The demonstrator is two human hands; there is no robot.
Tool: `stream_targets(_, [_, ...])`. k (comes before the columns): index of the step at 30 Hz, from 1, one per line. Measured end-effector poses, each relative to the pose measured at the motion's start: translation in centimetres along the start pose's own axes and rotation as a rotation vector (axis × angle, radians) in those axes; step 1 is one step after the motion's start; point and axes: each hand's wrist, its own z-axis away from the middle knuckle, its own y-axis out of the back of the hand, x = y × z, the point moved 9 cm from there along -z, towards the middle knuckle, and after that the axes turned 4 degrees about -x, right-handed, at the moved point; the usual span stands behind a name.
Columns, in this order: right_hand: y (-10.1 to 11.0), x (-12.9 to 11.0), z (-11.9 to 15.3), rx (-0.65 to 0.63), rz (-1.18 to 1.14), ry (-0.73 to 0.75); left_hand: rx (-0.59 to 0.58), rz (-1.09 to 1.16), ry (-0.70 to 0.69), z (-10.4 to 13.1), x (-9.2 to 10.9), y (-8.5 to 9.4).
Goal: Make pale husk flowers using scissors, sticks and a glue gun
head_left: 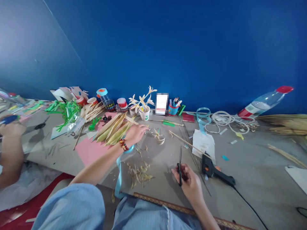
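My left hand, with a beaded bracelet on the wrist, reaches over the table beside a pile of dry husk leaves. Its fingertips are close together near a small pale piece, too small to make out. Black scissors are in my right hand, their blades pointing up and away from me. Between and beyond the hands lies a loose husk flower. Husk scraps are scattered nearer to me. A white cup behind my left hand holds several husk flowers.
A black glue gun with its cord lies right of my right hand, by a white paper. Farther right are coiled white cable and a tilted bottle. Green stems lie left, near another person's hand.
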Motion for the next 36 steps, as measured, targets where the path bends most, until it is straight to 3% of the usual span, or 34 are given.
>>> stream_targets(4, [0.0, -0.1, 0.0, -0.022, 0.005, -0.015, 0.01, 0.079, -0.048, 4.4, 2.3, 0.5])
stream_targets(9, [0.0, -0.3, -0.1, -0.044, -0.006, -0.022, -0.121, 0.144, -0.152, 8.9, 4.4, -0.2])
stream_targets(14, [0.0, -0.4, -0.2, -0.048, -0.014, -0.031, -0.151, 0.139, -0.088, 9.7, 4.2, -0.1])
stream_targets(20, [0.1, -0.2, 0.0, -0.03, 0.019, -0.018, -0.355, 0.175, -0.287, 10.7, 7.5, -3.0])
stream_targets(24, [-0.1, -0.2, 0.1, -0.044, 0.014, 0.006, -0.451, 0.302, -0.393, 11.9, 8.3, -3.0])
stream_targets(26, [-0.1, -0.1, 0.1, -0.036, 0.015, 0.001, -0.43, 0.362, -0.366, 12.3, 7.6, -2.1])
stream_targets(31, [-0.1, 0.4, 0.1, -0.033, -0.005, -0.035, -0.183, 0.364, -0.121, 12.4, 4.7, 0.9])
stream_targets(33, [-0.2, 0.3, 0.1, -0.046, 0.01, -0.031, -0.207, 0.298, -0.122, 12.7, 5.7, 0.4])
stream_targets(36, [-0.2, 0.2, 0.1, -0.059, 0.047, -0.031, -0.333, 0.218, -0.261, 13.6, 9.2, -1.5])
